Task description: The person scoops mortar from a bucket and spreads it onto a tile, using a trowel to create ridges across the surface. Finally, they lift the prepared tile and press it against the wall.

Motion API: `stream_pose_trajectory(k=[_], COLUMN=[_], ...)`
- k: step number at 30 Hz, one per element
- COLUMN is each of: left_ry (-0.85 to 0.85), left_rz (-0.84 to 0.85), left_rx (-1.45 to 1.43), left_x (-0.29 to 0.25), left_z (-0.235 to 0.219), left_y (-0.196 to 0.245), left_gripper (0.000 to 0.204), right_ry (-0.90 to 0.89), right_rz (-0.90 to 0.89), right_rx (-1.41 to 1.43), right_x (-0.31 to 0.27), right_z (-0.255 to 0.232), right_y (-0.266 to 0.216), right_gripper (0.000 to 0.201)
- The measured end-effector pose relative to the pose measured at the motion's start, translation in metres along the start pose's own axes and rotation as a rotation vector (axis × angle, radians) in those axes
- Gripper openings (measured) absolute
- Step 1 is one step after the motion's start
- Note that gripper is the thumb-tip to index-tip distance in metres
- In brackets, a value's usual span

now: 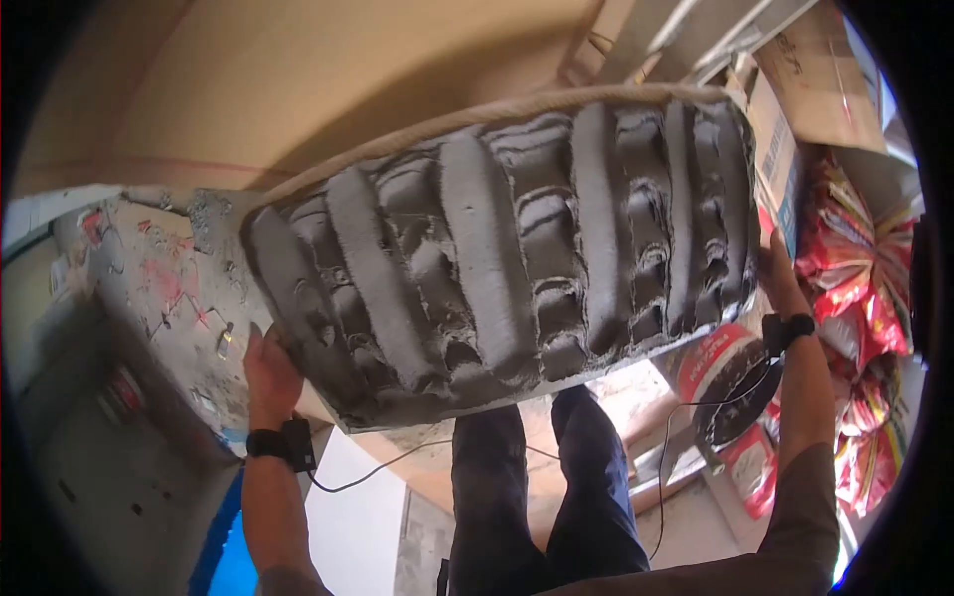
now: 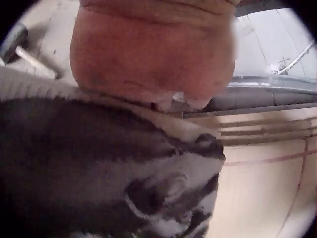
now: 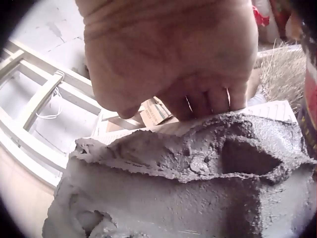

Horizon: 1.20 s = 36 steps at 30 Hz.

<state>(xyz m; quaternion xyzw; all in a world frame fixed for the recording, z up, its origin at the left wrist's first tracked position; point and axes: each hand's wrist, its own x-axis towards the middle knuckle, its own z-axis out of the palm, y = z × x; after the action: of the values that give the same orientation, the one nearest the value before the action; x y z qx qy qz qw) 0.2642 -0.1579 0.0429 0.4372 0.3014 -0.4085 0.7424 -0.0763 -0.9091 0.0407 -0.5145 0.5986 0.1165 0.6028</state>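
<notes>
A large rectangular tile (image 1: pixel 482 248), its facing side covered in thick grey mortar with raised ridges and ragged hollows, is held up between both hands, tilted in front of the legs. The left hand (image 1: pixel 273 377) grips its lower left edge. In the left wrist view the palm of that hand (image 2: pixel 153 54) lies against the tile's rim, beside dark wet mortar (image 2: pixel 94 168). At the other end, the right hand (image 1: pixel 777 273) grips the right edge. The right wrist view has its fingers (image 3: pixel 213 99) reaching over the tile's pale edge (image 3: pixel 277 110), their tips hidden behind it.
A ladder (image 3: pixel 49 94) stands close past the tile's end. Red packaged bags (image 1: pixel 860 268) are piled at the right, near a bucket (image 1: pixel 730 382) by the right forearm. A thin cable (image 1: pixel 383 467) hangs from the left wrist. A cardboard box (image 1: pixel 820 74) stands at the upper right.
</notes>
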Motion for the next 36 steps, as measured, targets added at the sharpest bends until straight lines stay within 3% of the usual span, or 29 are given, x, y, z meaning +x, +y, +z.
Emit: stream_pose_trajectory(k=[3,5,6,7,8,9,10,12,13,14,17,18,19,20,21,22,24,25,27,28,30,32,34,35,36], left_ry=[0.126,0.125,0.132,0.269,0.309,0.342,0.376,0.456,0.479,0.499,0.650,0.693,0.743,0.836,0.833,0.803,0.781,0.768,0.433,0.417,0.387,0.915,0.895,0.876,0.971], left_rz=[0.083,0.074,0.056,0.046,0.071,0.105,0.131,0.109,0.123,0.137,0.207,0.235,0.213,0.157,0.159,0.148,0.156,0.158,0.345,0.349,0.356,0.187,0.219,0.253,0.238], left_rx=[-0.055,-0.112,-0.140,-0.112,-0.166,-0.224,-0.285,-0.319,-0.360,-0.402,-0.537,-0.590,-0.513,-0.719,-0.739,-0.759,-0.794,-0.809,-1.684,-1.780,-1.975,-1.360,-1.446,-1.477,-1.546], left_x=[-0.014,-0.046,-0.071,-0.095,-0.116,-0.146,-0.173,-0.250,-0.285,-0.321,-0.408,-0.434,-0.462,-0.486,-0.504,-0.494,-0.516,-0.530,-0.550,-0.552,-0.556,-0.575,-0.613,-0.630,-0.633], left_z=[0.007,0.006,0.004,0.001,-0.010,-0.027,-0.037,0.001,-0.002,-0.006,-0.011,-0.006,0.004,-0.003,-0.011,-0.044,-0.056,-0.061,-0.067,-0.074,-0.081,-0.067,-0.069,-0.073,-0.055], left_y=[-0.005,-0.006,-0.011,-0.019,-0.030,-0.048,-0.068,-0.085,-0.103,-0.125,-0.218,-0.244,-0.263,-0.301,-0.343,-0.385,-0.475,-0.523,-0.619,-0.658,-0.705,-0.707,-0.796,-0.840,-0.873], left_gripper=[0.067,0.064,0.063,0.066,0.066,0.065,0.064,0.062,0.062,0.062,0.064,0.064,0.058,0.050,0.049,0.048,0.047,0.047,0.050,0.052,0.056,0.056,0.061,0.064,0.068], right_ry=[0.114,0.170,0.011,0.031,0.247,-0.051,0.027,-0.047,-0.060,-0.069,-0.013,0.003,0.038,-0.032,-0.102,-0.116,-0.121,-0.213,-0.194,-0.188,-0.473,-0.508,-0.210,-0.355,-0.504], right_rz=[0.004,0.060,0.100,0.133,0.012,0.100,0.091,0.046,0.080,0.111,-0.066,-0.033,-0.101,-0.136,-0.177,-0.266,-0.360,-0.493,-0.561,-0.569,-0.779,-0.842,-0.768,-0.891,-1.002], right_rx=[-0.238,-0.372,-0.343,-0.354,-0.269,-0.406,-0.413,-0.392,-0.442,-0.494,-0.645,-0.742,-0.817,-0.881,-0.941,-1.030,-1.201,-1.254,-1.399,-1.591,-1.501,-1.703,-2.171,-2.043,-1.890], right_x=[-0.034,-0.084,-0.071,-0.073,-0.088,-0.116,-0.120,-0.153,-0.162,-0.171,-0.174,-0.175,-0.151,-0.163,-0.171,-0.201,-0.197,-0.196,-0.254,-0.241,-0.299,-0.303,-0.226,-0.249,-0.271], right_z=[0.029,0.043,0.005,-0.014,-0.003,0.009,-0.004,0.005,0.007,0.011,0.025,0.027,0.009,0.023,0.035,0.078,0.096,0.109,0.172,0.177,0.251,0.288,0.321,0.347,0.370], right_y=[-0.021,-0.036,-0.020,-0.013,-0.008,-0.036,-0.031,-0.041,-0.051,-0.060,-0.079,-0.091,-0.095,-0.106,-0.118,-0.113,-0.117,-0.109,-0.082,-0.080,-0.008,0.043,0.082,0.131,0.178], right_gripper=[0.096,0.112,0.113,0.105,0.083,0.065,0.060,0.057,0.056,0.056,0.053,0.056,0.057,0.058,0.059,0.062,0.070,0.068,0.075,0.078,0.069,0.065,0.063,0.063,0.063])
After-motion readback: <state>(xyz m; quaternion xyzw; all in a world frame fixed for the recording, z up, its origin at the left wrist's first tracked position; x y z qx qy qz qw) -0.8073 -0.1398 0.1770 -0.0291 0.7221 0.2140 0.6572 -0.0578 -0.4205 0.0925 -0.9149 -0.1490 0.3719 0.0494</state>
